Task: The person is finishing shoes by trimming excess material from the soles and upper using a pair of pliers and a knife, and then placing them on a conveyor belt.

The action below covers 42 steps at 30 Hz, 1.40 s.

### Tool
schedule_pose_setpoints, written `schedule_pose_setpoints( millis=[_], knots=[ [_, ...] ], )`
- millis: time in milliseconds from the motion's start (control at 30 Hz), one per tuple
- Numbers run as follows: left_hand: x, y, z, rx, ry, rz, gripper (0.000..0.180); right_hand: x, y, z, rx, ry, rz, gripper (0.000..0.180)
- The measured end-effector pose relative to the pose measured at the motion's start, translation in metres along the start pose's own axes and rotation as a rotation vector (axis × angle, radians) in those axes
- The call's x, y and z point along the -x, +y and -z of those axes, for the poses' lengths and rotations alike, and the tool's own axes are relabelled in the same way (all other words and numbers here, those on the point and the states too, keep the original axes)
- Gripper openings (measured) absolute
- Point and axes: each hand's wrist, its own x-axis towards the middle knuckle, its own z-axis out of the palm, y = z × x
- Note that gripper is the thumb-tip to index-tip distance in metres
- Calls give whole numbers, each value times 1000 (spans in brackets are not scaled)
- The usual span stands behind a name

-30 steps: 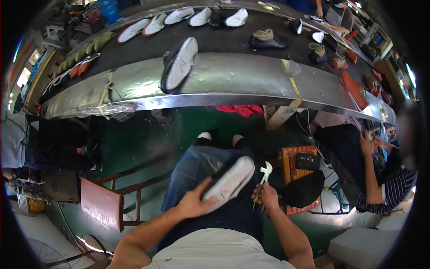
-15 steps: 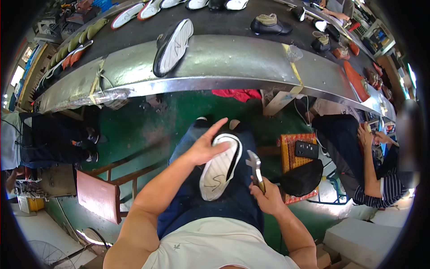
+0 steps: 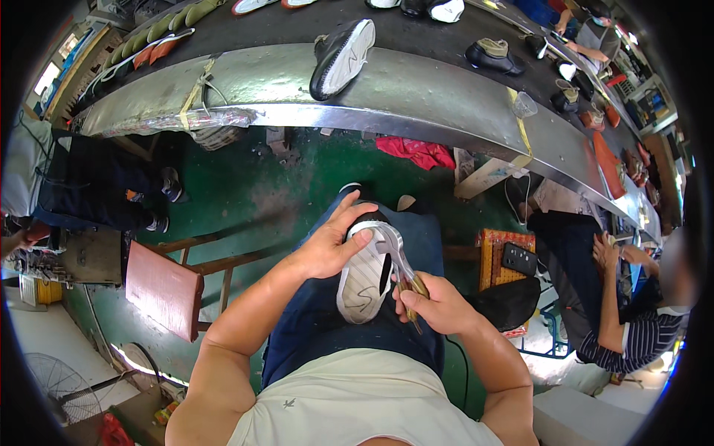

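A shoe (image 3: pixel 358 291) with a pale grey, line-patterned sole lies sole up on my thighs. My left hand (image 3: pixel 329 247) is closed round its toe end, thumb pressed on the sole and fingers over the far side. In my right hand (image 3: pixel 440 305) is a pair of lasting pliers (image 3: pixel 399 262) with a metal head and brownish handles. Their head rests at the right edge of the sole near the toe; whether the jaws bite the shoe's edge I cannot tell. A dark gap shows along that edge, beside the tool.
A metal-edged bench (image 3: pixel 275 82) crosses ahead, with a black shoe (image 3: pixel 343 59), sole outward, and several others on it. A brown stool (image 3: pixel 163 290) stands left. On the right, a phone (image 3: pixel 518 258) lies on a patterned seat beside a co-worker in a striped shirt (image 3: pixel 636 334).
The pliers have come left and slightly down from beside the shoe onto its right edge. My left hand has shifted its grip at the toe. The whole view has turned a little.
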Motion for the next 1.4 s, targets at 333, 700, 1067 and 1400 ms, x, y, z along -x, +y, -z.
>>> schedule_pose_setpoints(
  millis=[333,700,1067,1400],
  knots=[
    [-14,-46,19,149,-110,-102,48,-57,69,-8,661,449,406,27],
    [-15,-41,0,409,94,177,40,-25,0,10,714,147,26,25],
    [-8,-41,17,313,-138,116,74,-51,2,11,664,340,131,34],
    [70,-56,-67,150,30,293,79,-54,109,-4,258,501,-22,49]
  ],
)
